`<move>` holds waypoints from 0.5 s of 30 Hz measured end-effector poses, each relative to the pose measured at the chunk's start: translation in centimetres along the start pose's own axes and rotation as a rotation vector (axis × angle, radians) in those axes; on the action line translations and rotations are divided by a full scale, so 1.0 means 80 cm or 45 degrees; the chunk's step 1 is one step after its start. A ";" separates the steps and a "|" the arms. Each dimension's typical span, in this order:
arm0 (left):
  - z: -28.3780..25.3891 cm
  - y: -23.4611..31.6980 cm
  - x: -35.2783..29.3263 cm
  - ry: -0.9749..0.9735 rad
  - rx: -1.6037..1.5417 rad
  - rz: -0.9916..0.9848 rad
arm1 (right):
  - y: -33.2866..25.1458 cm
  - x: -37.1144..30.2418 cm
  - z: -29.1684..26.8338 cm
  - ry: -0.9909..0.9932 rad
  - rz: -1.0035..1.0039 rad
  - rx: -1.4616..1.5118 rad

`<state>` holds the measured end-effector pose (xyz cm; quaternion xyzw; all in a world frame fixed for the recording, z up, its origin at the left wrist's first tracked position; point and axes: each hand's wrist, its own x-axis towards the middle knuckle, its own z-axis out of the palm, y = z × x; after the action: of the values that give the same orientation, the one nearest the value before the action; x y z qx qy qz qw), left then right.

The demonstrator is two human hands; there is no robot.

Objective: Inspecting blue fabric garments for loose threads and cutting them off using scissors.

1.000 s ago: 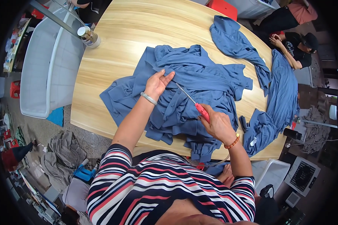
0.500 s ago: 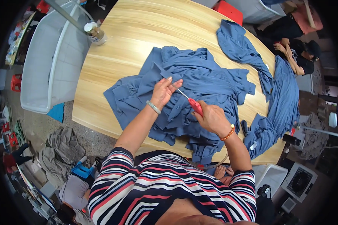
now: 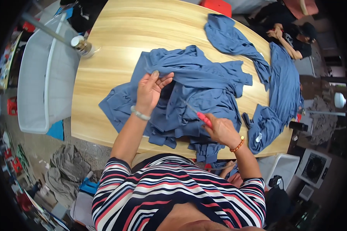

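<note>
My left hand (image 3: 150,90) pinches a fold of a blue shirt (image 3: 204,73) between thumb and fingers, lifting the fabric over a dark gap. The shirt lies crumpled on the wooden table (image 3: 115,38), with buttons showing along one part. My right hand (image 3: 222,131) grips a red-handled tool with a thin metal shaft (image 3: 205,119). Its tip points up and left over the shirt, a little apart from my left hand. Whether the tip touches the fabric I cannot tell.
More blue garments (image 3: 283,84) lie along the table's right side. A spray can (image 3: 81,47) stands at the left edge beside a large white bin (image 3: 34,84). A person (image 3: 297,42) is beyond the right edge. A grey cloth heap (image 3: 67,169) lies on the floor.
My left hand has moved left and slightly up, raising the shirt's fabric. The tool in my right hand is now farther from it and lower. The whole view has shifted slightly.
</note>
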<state>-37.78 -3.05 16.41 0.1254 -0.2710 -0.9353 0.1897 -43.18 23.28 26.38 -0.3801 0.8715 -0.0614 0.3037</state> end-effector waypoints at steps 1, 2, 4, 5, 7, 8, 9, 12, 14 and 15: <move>0.023 0.010 -0.008 -0.136 0.076 0.056 | 0.004 -0.005 0.006 0.046 -0.011 0.033; 0.045 0.018 -0.019 -0.237 0.145 0.071 | 0.005 -0.010 0.015 0.056 -0.058 0.072; 0.087 0.014 -0.061 -0.200 0.182 0.096 | 0.009 -0.011 0.033 0.182 -0.100 0.123; 0.101 0.013 -0.083 -0.258 0.213 0.070 | 0.016 -0.003 0.041 0.301 -0.103 0.121; 0.117 0.018 -0.101 -0.408 0.702 -0.069 | 0.044 0.015 0.047 0.639 -0.289 0.230; 0.127 0.012 -0.103 -0.537 0.792 -0.195 | 0.059 0.022 0.049 0.806 -0.369 0.379; 0.137 0.009 -0.105 -0.643 0.874 -0.231 | 0.080 0.013 0.051 0.930 -0.374 0.673; 0.180 0.003 -0.107 -1.175 0.810 -0.024 | 0.147 -0.040 0.054 1.129 -0.216 0.499; 0.214 -0.006 -0.110 -1.393 0.754 0.096 | 0.192 -0.091 0.054 1.301 -0.016 0.456; 0.231 -0.014 -0.110 -1.462 0.732 0.135 | 0.213 -0.122 0.051 1.319 0.148 0.312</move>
<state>-36.45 10.04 32.10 -0.3629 -0.5749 -0.7331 0.0194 -46.33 42.65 22.01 -0.2128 0.9134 -0.3252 -0.1210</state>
